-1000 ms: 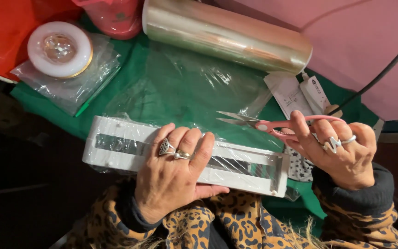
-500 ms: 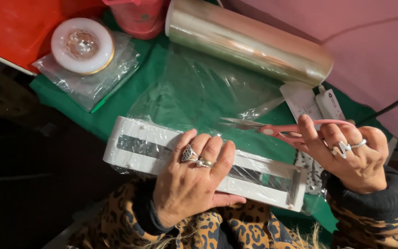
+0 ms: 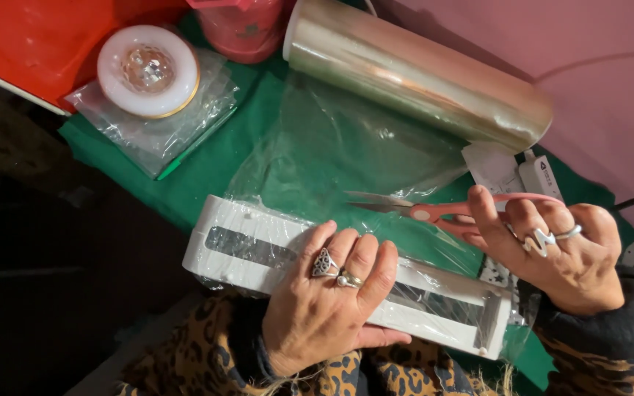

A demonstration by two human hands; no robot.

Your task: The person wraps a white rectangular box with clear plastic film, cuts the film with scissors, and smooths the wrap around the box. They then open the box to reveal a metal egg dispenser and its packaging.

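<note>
A long white rectangular plastic box with a clear window strip (image 3: 258,253) is laid across the near edge of the green cloth-covered table (image 3: 207,172), wrapped loosely in a sheet of thin transparent film (image 3: 332,154). The box is judged stiff and light, its film covering slippery and easily torn; a firm hold would best be taken flat across its top or at its short ends. It is pressed down by the left hand (image 3: 328,312), whose fingers (image 3: 346,257) are laid flat and close together on the film, the thumb tucked at the near side.

At three o'clock from the box, a pair of pink-handled metal scissors (image 3: 434,213) is gripped by the right hand (image 3: 563,257), fingers curled through the loops; the blades are seen nearly closed over the film.

At twelve o'clock, one large roll of clear film (image 3: 420,73) is seen. At ten o'clock, one round white lamp with a faceted dome (image 3: 148,71) rests on clear bags. One red container (image 3: 240,26) is counted beyond.
</note>
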